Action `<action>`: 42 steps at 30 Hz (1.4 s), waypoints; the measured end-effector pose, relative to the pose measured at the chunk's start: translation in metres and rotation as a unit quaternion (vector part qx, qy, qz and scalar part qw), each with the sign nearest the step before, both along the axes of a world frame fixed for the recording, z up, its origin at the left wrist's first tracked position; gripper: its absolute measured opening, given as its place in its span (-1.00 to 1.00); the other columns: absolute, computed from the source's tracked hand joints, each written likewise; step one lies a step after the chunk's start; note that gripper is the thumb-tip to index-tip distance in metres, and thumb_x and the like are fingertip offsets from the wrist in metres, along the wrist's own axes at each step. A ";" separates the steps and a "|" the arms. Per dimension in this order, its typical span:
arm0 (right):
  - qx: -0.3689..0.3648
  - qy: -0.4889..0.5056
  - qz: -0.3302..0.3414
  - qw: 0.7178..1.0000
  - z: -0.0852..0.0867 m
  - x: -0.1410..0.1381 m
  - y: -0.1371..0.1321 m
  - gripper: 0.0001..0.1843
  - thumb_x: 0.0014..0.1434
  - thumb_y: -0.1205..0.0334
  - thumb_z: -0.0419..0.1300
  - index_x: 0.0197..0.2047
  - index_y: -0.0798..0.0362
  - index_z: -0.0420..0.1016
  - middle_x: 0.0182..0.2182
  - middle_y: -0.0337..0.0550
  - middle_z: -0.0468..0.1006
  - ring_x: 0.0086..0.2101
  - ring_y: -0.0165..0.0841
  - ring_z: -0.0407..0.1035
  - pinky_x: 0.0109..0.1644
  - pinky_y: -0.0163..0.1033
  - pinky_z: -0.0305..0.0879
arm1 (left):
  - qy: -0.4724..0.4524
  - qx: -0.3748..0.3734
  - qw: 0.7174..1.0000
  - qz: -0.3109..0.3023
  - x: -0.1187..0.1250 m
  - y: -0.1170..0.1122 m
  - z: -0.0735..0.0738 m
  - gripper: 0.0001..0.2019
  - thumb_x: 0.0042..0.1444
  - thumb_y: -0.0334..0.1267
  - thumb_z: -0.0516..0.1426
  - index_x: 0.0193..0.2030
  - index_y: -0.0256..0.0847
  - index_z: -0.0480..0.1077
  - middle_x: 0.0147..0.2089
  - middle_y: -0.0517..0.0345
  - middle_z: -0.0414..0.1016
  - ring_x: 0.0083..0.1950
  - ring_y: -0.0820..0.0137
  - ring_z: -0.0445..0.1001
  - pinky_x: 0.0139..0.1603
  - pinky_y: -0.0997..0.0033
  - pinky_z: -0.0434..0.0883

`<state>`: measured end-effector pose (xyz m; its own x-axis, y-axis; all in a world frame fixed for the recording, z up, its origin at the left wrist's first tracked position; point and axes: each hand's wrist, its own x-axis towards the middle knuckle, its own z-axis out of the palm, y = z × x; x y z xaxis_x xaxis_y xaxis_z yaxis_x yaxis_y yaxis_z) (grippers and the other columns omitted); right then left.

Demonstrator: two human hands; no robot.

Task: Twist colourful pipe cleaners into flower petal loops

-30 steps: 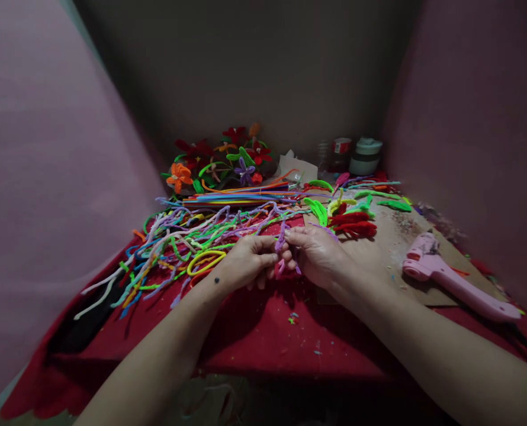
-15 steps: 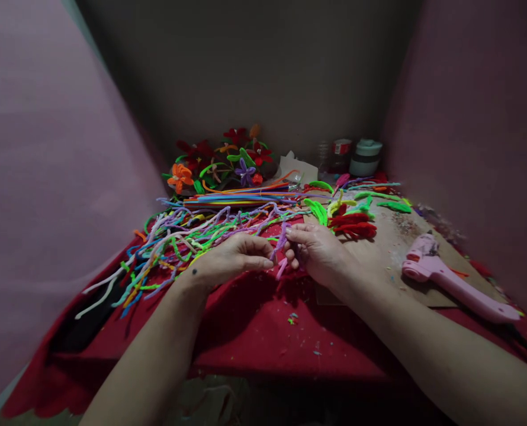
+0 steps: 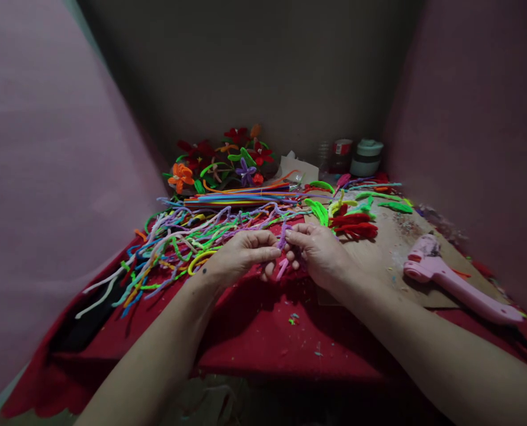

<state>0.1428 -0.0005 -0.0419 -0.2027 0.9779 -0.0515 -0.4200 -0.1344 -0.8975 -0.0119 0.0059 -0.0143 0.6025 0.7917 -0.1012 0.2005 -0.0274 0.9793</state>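
A purple pipe cleaner (image 3: 283,235), bent and twisted, is held between my two hands above the front of the table. My left hand (image 3: 249,253) pinches its left side between thumb and forefinger. Pressed against its right side are the thumb and curled fingers of my right hand (image 3: 319,248). A pink pipe cleaner end (image 3: 283,268) shows just below, between the hands; whether it joins the purple one I cannot tell. Loose pipe cleaners (image 3: 174,245) in many colours lie tangled beside my left hand. Red looped pieces (image 3: 354,226) and green ones (image 3: 317,211) lie beyond my right hand.
A pink glue gun (image 3: 454,278) lies on a brown board (image 3: 379,254) at right. Behind are a bundle of straight pipe cleaners (image 3: 241,196), pipe-cleaner flowers (image 3: 219,157) and a pale green cup (image 3: 366,158). Scraps dot the red tablecloth (image 3: 267,343).
My left hand has shifted slightly right and up, closer to my right hand, its fingertips now on the purple pipe cleaner near my right thumb. My right hand has barely moved.
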 end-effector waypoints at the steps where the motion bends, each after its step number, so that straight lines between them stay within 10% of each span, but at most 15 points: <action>1: -0.003 0.004 0.000 1.000 0.000 0.000 0.000 -0.83 -0.07 0.28 0.19 -0.57 0.12 0.27 -0.70 -0.31 0.36 -0.72 -0.56 0.19 -0.72 -0.45 0.10 | 0.000 -0.004 1.000 -0.001 -0.001 0.000 0.000 -0.88 0.06 -0.29 0.10 -0.39 -0.33 0.33 -0.61 0.20 0.41 -0.60 0.55 0.35 -0.48 0.56 0.31; 16: 0.055 0.024 -0.010 0.998 0.006 0.002 -0.001 -0.93 -0.16 0.34 0.21 -0.53 0.14 0.38 -0.65 -0.29 0.39 -0.64 -0.53 0.21 -0.58 -0.39 0.10 | 0.009 -0.024 0.999 0.039 -0.002 0.000 -0.002 -0.80 0.07 -0.16 0.07 -0.39 -0.28 0.29 -0.70 0.31 0.25 -0.69 0.58 0.22 -0.64 0.61 0.19; 25: 0.092 -0.093 -0.109 0.985 0.002 0.000 0.000 -0.85 -0.14 0.26 0.23 -0.59 0.12 0.34 -0.70 -0.35 0.31 -0.66 -0.54 0.12 -0.60 -0.37 0.02 | 0.161 0.228 0.959 0.039 0.003 -0.006 -0.006 -0.82 0.08 -0.24 0.06 -0.49 -0.25 0.23 -0.62 0.33 0.20 -0.58 0.59 0.16 -0.55 0.59 0.16; 34: 0.118 -0.135 -0.080 0.981 0.002 0.001 0.000 -0.83 -0.08 0.22 0.21 -0.56 0.11 0.32 -0.67 -0.35 0.31 -0.63 -0.51 0.18 -0.56 -0.37 0.07 | 0.109 0.199 0.972 0.067 0.009 -0.005 -0.007 -0.77 0.15 -0.17 -0.03 -0.38 -0.27 0.33 -0.47 0.21 0.39 -0.46 0.51 0.32 -0.41 0.53 0.26; 42: 0.087 -0.182 -0.104 0.974 -0.002 -0.003 -0.001 -0.76 -0.10 0.15 0.23 -0.61 0.12 0.34 -0.69 -0.32 0.33 -0.63 -0.52 0.15 -0.56 -0.37 0.06 | 0.239 0.381 0.880 0.153 0.019 -0.012 -0.021 -0.85 0.07 -0.34 -0.03 -0.50 -0.20 0.24 -0.62 0.27 0.24 -0.60 0.53 0.18 -0.51 0.51 0.09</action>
